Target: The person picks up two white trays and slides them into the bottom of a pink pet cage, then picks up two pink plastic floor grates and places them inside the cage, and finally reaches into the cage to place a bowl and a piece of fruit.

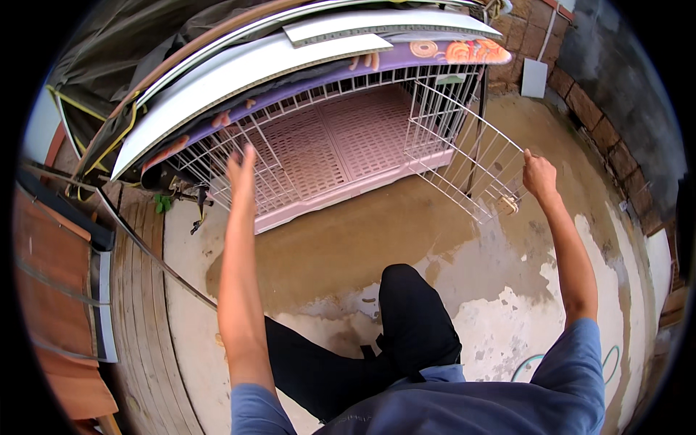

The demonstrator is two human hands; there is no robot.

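You see one wire cage (326,138) with one open door (471,170) and one pink floor tray (348,145), two white boards (246,69) stacked on top, and your two hands.

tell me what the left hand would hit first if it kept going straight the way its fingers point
The left hand has open fingers pointing up and away, at the white wire cage. It would most likely first meet the cage's front wire edge near the left corner, just under the patterned board on top. Depth is unclear; it may already touch.
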